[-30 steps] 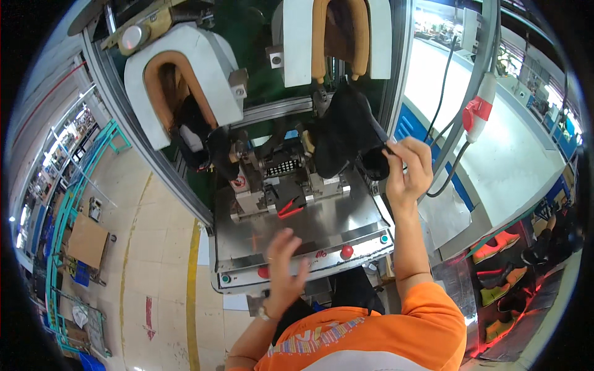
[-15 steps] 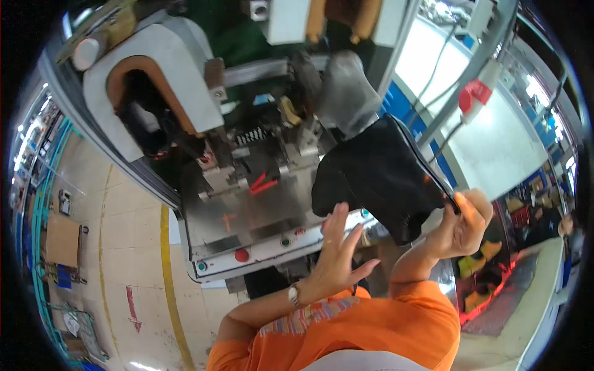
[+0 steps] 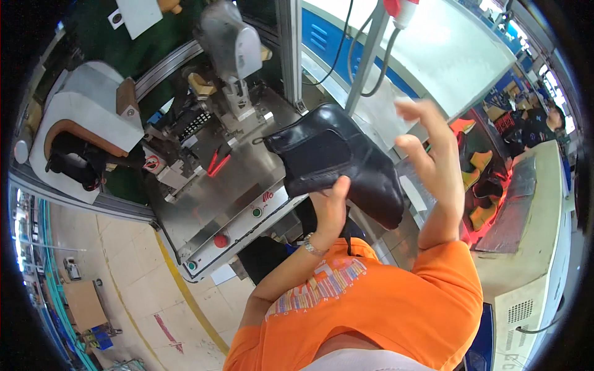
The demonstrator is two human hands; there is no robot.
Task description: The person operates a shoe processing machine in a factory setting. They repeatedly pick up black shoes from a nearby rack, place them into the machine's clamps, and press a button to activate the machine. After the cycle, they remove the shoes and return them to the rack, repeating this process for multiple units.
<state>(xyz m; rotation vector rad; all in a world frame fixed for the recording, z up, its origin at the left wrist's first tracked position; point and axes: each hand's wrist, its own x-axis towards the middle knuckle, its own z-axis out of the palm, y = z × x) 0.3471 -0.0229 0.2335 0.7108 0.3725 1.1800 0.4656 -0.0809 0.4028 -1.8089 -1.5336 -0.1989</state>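
Observation:
A black leather ankle boot upper [image 3: 365,157], with a dark side panel and a small pull loop, is in front of me. My left hand [image 3: 331,207] grips it from below, the thumb lying over its near side and the fingers hidden underneath. Off to the boot's right, apart from it, my right hand [image 3: 433,148] is raised with its fingers spread and holds nothing. A red-handled hand tool [image 3: 219,163] lies on the metal bed of the machine [image 3: 216,198], left of the boot.
A grey last-shaped form [image 3: 238,46] stands on the machine. On its left is a white padded clamp [image 3: 93,105]. Red and green buttons line the front panel, including a red button [image 3: 221,240]. At right, several yellow and dark shoe parts [image 3: 479,162] lie on a red-edged rack.
The boot has passed from my right hand to my left and turned over. My right hand has let go and opened. The view has swung to the right.

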